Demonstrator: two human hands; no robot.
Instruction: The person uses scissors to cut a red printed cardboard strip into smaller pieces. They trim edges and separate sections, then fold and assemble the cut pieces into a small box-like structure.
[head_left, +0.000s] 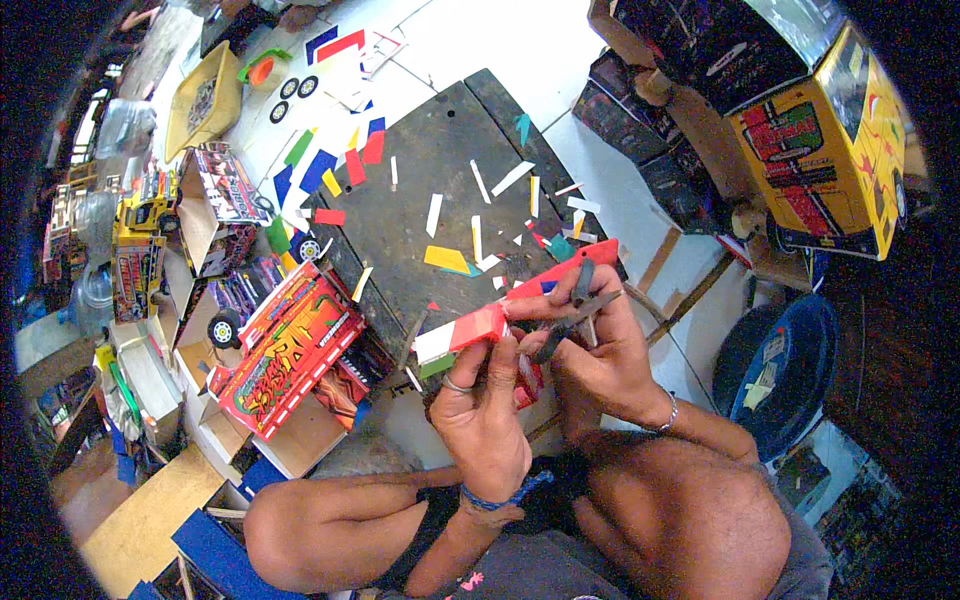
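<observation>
Between the fingers of my left hand (490, 430) is a red and white piece (470, 332) with a green edge below it, pinched at its right end. My right hand (615, 360), close beside it, grips dark scissors (570, 318). Their blades cannot be made out clearly. Just beyond both hands lies a long red strip (565, 268), partly covered by my fingers. A dark board (400, 215) in front of me bears several white, yellow, red and teal scraps, including a yellow piece (445, 258).
To the left stand a red decorated toy truck body (295, 365), a yellow toy truck (145, 215) and a yellow bin (205, 100). Several small wheels (290, 88) lie on the white floor. At right are a yellow decorated box body (820, 150) and a blue basin (815, 345).
</observation>
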